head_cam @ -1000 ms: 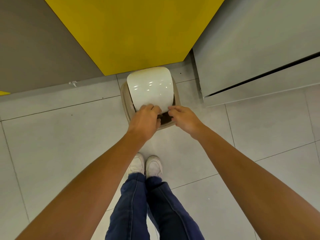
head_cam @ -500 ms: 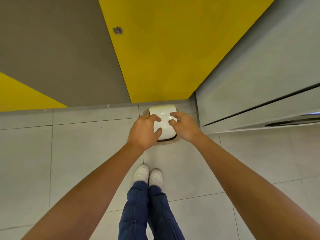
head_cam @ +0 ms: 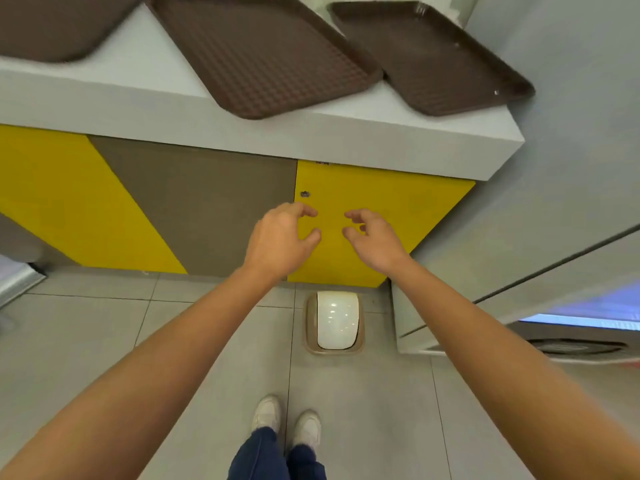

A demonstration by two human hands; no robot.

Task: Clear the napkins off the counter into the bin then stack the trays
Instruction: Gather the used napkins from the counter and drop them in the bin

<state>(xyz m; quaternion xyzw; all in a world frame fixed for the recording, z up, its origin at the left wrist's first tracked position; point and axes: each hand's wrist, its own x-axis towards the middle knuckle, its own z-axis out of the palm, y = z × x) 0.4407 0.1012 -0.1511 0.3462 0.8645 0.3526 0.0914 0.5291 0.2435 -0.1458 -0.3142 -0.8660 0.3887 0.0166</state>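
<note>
A person's left hand point(head_cam: 280, 237) and right hand point(head_cam: 375, 237) are hovering side by side, a little apart. Both are empty, with fingers loosely bent and gripping nothing. They are hanging in front of a yellow cabinet door point(head_cam: 374, 195), below the white tabletop point(head_cam: 145, 64). Three brown trays are lying flat and unstacked on that tabletop: a left tray point(head_cam: 52, 26), a middle tray point(head_cam: 263, 53) whose near corner appears to be jutting past the front edge, and a right tray point(head_cam: 429, 57) sitting close beside it. No napkins are showing on the part of the tabletop in view. The bin point(head_cam: 334, 351), with its white lid point(head_cam: 337, 320) lying closed, is standing on the floor against the cabinet, lower down than the right hand. Stacking the trays looks like the step now beginning. It would likely go best by taking the overhanging middle tray first, since a nudge at that corner could tip it off. With one hand on each long rim, the person should lift it clear rather than drag it, square its corners over a neighbour and lower it until it nests.
</note>
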